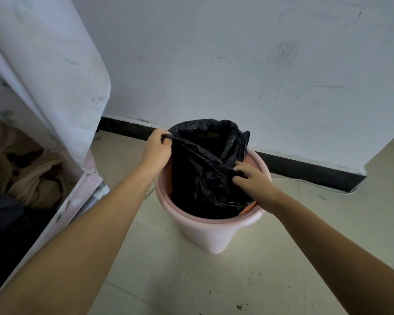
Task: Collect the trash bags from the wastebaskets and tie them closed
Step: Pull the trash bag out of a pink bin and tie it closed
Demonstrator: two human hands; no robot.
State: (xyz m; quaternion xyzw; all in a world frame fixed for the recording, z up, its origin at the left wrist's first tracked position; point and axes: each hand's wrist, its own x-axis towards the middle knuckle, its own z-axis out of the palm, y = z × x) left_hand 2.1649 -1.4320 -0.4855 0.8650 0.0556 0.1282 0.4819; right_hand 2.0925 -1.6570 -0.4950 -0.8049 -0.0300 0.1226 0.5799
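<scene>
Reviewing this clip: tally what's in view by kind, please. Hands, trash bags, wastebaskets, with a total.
Hands: 2, the left hand and the right hand, each gripping the bag's edge
Trash bags: 1, the black trash bag, not yet lifted out
Wastebaskets: 1, the pink wastebasket
Total: 4

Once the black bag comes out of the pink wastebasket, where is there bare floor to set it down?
Bare tile floor lies right of the pink wastebasket, bounded by the black baseboard, and in front of it between the forearms. Left is crowded: the fabric wardrobe stands close. Both hands grip the black bag.
</scene>
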